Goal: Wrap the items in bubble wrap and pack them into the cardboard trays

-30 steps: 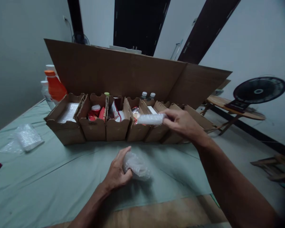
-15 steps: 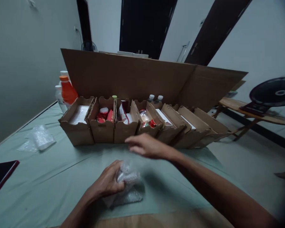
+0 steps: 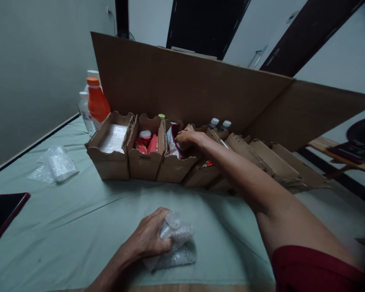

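Observation:
My left hand (image 3: 152,236) is closed around crumpled bubble wrap (image 3: 177,237) near the front of the table; whether anything lies inside the wrap cannot be made out. Further off, my right hand (image 3: 189,137) reaches into the third cardboard box (image 3: 174,170) from the left. Its fingertips are down behind the box's wall and mostly hidden. Beside them in that box is a white and dark red packet (image 3: 172,142); I cannot tell whether the fingers touch it. My right forearm passes over the boxes to the right and covers part of their contents.
The left box (image 3: 108,165) holds bubble-wrap sheets (image 3: 113,138); red packets (image 3: 153,143) fill the second box. A tall cardboard panel (image 3: 176,85) stands behind. Bottles, one orange (image 3: 97,101), stand at the back left. Loose bubble wrap (image 3: 60,163) and a phone (image 3: 6,215) lie left.
My right hand has moved forward from above the table into the third box. The left hand keeps its hold on the bubble wrap. The view has shifted, bringing the boxes' left side closer.

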A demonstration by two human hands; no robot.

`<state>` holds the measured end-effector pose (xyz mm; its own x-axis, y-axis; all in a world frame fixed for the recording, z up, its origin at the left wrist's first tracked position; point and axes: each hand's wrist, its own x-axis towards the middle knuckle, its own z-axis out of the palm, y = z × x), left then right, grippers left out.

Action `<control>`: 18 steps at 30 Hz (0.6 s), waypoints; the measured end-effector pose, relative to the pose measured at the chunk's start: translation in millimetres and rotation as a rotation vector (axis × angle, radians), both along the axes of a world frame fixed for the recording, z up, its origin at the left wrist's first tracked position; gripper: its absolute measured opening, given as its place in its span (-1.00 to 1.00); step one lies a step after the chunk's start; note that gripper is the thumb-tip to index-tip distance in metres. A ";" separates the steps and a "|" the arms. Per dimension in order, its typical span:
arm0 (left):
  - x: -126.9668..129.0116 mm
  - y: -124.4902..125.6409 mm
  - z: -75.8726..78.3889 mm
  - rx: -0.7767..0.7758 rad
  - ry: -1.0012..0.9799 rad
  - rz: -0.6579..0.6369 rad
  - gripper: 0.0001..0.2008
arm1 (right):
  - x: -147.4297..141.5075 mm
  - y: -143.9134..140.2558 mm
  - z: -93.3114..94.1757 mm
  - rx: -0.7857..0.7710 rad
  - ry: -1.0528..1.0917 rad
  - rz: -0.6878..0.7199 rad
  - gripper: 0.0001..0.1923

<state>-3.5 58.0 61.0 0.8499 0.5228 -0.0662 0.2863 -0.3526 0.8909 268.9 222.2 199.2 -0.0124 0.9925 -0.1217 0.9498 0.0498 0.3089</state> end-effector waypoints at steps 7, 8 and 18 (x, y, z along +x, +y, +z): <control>0.1 5.2 -2.8 -0.014 -0.069 0.108 -0.67 | -18.9 -63.6 62.0 0.198 -0.113 -0.102 -0.71; -2.4 6.9 0.3 0.008 -0.081 0.119 -0.70 | -23.3 -82.6 74.4 0.282 -0.118 -0.114 -0.69; -58.7 4.2 35.0 0.372 -0.221 0.169 -0.56 | -115.5 -208.4 27.9 0.037 0.154 0.121 -0.86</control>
<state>-62.2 62.2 96.0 0.7234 0.6091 0.3251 0.1846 -0.6243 0.7591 153.4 13.8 227.0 -0.1477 0.9863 -0.0730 0.9736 0.1580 0.1645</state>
